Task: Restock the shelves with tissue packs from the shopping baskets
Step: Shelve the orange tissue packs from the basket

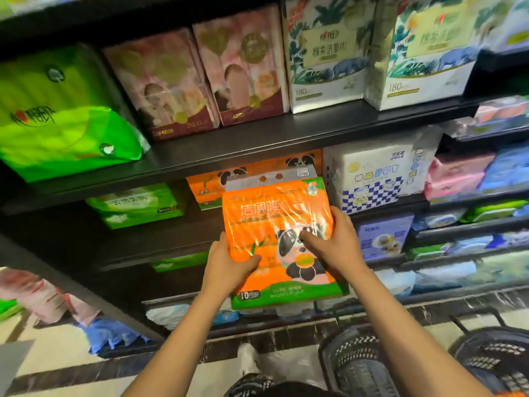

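Holding an orange panda tissue pack (282, 239) upright in front of the second shelf (160, 239), the person has it raised to the level of the matching orange packs (249, 174) already standing at the back there. The left hand (226, 267) grips the pack's lower left edge with the thumb across its front; the right hand (333, 243) clasps the right side, fingers curled over the panda print. By my reading the pack is not yet set down, so this one is mid-placement, and room shows on the shelf between the green packs (137, 203) and the orange row.

Two dark shopping baskets (360, 359) stand on the floor at lower right. How much stock is left in them I cannot tell: the arms cover part of the nearer one, the farther one (492, 356) is cut by the frame edge, and neither shows a clear pack inside. Whether the pack's base touches the shelf board is hidden behind the pack itself. Lower shelves are blurred.
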The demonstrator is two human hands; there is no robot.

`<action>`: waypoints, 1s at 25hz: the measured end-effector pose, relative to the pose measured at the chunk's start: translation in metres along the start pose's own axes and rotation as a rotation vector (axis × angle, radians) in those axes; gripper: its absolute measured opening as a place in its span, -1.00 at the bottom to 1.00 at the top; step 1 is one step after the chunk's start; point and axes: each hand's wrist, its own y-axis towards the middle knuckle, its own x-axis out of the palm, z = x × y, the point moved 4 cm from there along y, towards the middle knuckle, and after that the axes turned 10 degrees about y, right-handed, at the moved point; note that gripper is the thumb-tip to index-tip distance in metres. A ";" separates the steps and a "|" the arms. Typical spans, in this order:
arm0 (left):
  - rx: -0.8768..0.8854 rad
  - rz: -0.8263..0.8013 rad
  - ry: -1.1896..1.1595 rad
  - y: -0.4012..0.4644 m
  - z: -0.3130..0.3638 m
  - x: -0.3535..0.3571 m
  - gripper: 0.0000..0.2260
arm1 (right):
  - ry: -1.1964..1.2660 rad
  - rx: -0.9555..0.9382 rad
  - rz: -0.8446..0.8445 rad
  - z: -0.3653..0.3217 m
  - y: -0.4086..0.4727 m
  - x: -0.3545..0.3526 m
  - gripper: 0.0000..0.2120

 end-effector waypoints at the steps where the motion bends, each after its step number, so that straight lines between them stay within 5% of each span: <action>1: 0.004 -0.007 0.008 0.012 0.000 0.002 -0.39 | 0.018 0.006 -0.005 0.002 0.009 0.001 -0.20; 8: 0.130 -0.087 0.007 0.101 0.006 0.017 -0.35 | 0.081 -0.043 0.022 0.002 0.060 0.009 -0.35; 15: 0.189 0.077 -0.060 0.184 0.009 0.034 -0.35 | 0.057 -0.174 0.153 0.015 0.131 0.034 -0.30; 22: 0.109 0.141 -0.083 0.233 -0.005 0.081 -0.52 | -0.134 -0.185 0.320 0.044 0.186 0.061 -0.34; 25: 0.183 0.107 -0.028 0.247 0.010 0.098 -0.66 | -0.266 -0.161 0.388 0.057 0.203 0.059 -0.50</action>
